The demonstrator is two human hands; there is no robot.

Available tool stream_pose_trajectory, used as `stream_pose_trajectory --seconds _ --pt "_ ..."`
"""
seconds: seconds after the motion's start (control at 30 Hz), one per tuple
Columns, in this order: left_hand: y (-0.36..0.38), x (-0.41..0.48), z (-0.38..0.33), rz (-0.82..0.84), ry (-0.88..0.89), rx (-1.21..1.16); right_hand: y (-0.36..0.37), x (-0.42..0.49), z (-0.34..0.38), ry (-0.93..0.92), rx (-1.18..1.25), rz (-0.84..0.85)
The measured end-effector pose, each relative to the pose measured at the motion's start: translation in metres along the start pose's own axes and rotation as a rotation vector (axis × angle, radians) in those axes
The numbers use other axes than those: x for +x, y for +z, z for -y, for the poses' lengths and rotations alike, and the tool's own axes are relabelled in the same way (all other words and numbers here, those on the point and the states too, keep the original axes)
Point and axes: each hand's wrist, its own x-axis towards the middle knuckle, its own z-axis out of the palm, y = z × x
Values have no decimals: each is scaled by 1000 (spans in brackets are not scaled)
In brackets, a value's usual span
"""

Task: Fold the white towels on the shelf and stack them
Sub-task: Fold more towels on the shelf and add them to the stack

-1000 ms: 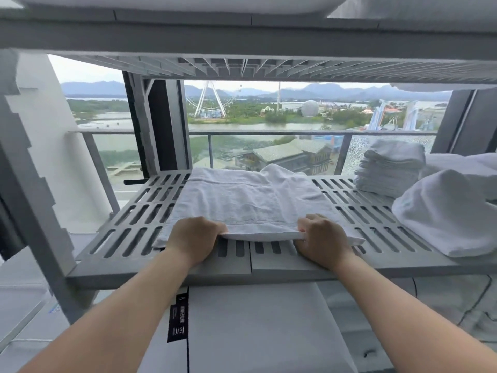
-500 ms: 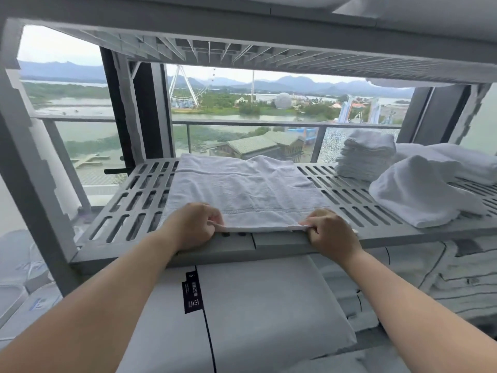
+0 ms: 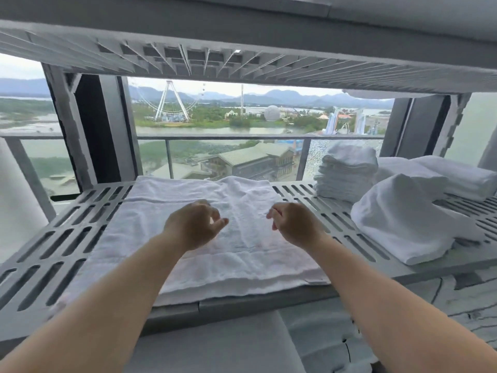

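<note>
A white towel (image 3: 242, 254) lies spread flat on the grey slotted shelf (image 3: 67, 238), its near edge along the shelf's front. My left hand (image 3: 195, 224) and my right hand (image 3: 294, 224) hover over the towel's middle, a short gap between them. Both have loosely curled fingers and hold no cloth. A stack of folded white towels (image 3: 347, 173) stands at the back right. A loose, unfolded white towel (image 3: 406, 222) is heaped to the right of the spread one.
Another white towel (image 3: 457, 176) lies at the far right behind the heap. The shelf above (image 3: 242, 57) hangs low over the work area. More white linen (image 3: 215, 345) sits on the level below. A glass balcony railing (image 3: 215, 137) stands behind the shelf.
Both hands have let go of the towel's near edge and moved forward and inward over its middle. The view has come closer to the shelf.
</note>
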Motion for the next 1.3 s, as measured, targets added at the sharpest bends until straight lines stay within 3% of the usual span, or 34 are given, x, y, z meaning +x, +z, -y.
stream_pose_trajectory --seconds 0.2,0.33,0.53,0.63,0.7,0.8,0.87,0.93,1.0,1.3 --pt "51 73 -39 42 -95 89 26 78 -61 -38 -89 157" --pt "76 88 -39 316 -221 140 49 114 -83 -89 -64 220" --pt "80 68 -47 418 -274 154 77 156 -74 -201 -312 14" --pt "74 59 -54 510 -316 177 91 168 -65 -216 -217 -48" --pt "60 66 -58 459 -297 201 101 175 -65 -213 -99 116" --pt "48 90 -50 248 -253 370 110 184 -75 -109 -85 465" --pt "47 97 -33 288 -395 393 113 190 -84 -24 -156 526" --pt "52 93 -11 372 -692 306 114 195 -89 49 -190 523" --pt "56 85 5 332 -887 254 115 201 -91 101 -210 510" --pt "39 66 38 315 -1065 278 119 206 -103 40 -109 344"
